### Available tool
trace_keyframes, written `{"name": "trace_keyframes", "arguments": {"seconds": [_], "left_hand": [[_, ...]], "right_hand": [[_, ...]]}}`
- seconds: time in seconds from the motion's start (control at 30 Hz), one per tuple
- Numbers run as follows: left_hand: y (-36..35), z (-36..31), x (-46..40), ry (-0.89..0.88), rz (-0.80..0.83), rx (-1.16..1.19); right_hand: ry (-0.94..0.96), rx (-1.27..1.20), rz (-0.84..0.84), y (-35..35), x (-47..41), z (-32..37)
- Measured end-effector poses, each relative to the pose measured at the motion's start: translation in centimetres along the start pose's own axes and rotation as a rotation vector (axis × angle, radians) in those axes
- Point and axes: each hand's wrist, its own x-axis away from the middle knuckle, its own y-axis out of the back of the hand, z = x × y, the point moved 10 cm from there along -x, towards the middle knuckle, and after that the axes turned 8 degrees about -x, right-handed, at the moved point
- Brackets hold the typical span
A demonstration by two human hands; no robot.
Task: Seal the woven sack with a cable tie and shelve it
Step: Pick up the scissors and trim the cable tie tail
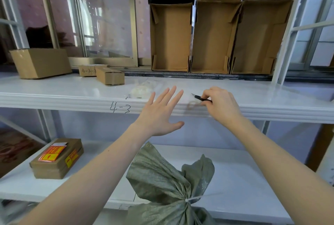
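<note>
A grey-green woven sack [162,179] stands at the bottom centre, in front of the lower shelf. A white cable tie [194,199] cinches its neck, and the gathered top flares above it. My left hand [160,112] is raised with fingers spread, empty, in front of the upper shelf's edge marked "4-3". My right hand [219,104] is closed around a small black-handled cutter [200,98], its blade pointing left over the upper shelf [72,96]. Both hands are well above the sack and touch nothing of it.
On the upper shelf sit a brown carton [40,62], two small boxes [109,76] and a clear plastic bag [142,88]. Open cardboard bins [171,38] stand behind. The lower shelf [235,179] holds a taped box with red and yellow labels [56,158].
</note>
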Motion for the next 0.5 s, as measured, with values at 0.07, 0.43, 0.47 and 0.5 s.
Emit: {"name": "trace_keyframes", "arguments": {"seconds": [0.07,0.43,0.47,0.5], "left_hand": [[0.8,-0.7,0.7,-0.011,-0.026,0.024],[0.5,-6.5,6.9,0.255,0.16,0.934],[-0.1,-7.2,7.6,0.265,0.182,1.015],[-0.5,-7.9,8.2,0.269,0.191,1.106]], "right_hand": [[0.015,-0.077,-0.052,1.5,1.3,0.4],[0.042,-0.346,-0.243,4.1,12.7,2.3],[0.043,-0.371,-0.251,3.8,13.7,2.5],[0.05,-0.4,-0.257,3.6,14.6,2.7]]}}
